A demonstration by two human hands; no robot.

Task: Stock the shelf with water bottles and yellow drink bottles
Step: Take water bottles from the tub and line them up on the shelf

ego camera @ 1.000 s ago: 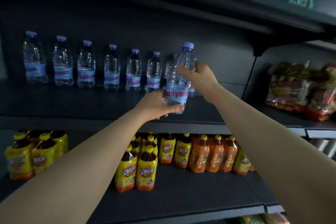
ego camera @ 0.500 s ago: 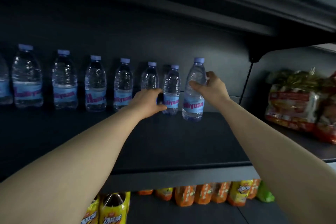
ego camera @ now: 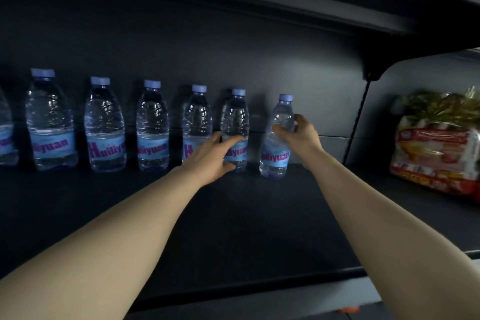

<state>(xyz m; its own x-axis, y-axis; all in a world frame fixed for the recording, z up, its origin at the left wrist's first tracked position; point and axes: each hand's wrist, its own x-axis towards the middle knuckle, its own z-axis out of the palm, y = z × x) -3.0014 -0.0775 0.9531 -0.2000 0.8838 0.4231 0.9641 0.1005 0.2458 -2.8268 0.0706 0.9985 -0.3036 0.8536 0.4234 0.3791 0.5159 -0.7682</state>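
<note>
Two hands reach to the back of a dark shelf (ego camera: 246,228). The right hand (ego camera: 298,138) has its fingers (ego camera: 300,121) and thumb curled round the upper body of a water bottle (ego camera: 276,148), which stands upright on the shelf, tilted slightly. The left hand (ego camera: 210,161) has its fingers stretched out and a little spread, laid against the label of the neighbouring bottle (ego camera: 235,130), thumb low near its base. The two bottles stand just beside each other, not touching. Leftward from the left hand's fingers a row of capped water bottles (ego camera: 104,125) runs along the back wall, each apart from the next. Well to the right of the right hand, past a shelf divider, lie bagged snacks (ego camera: 436,148).
</note>
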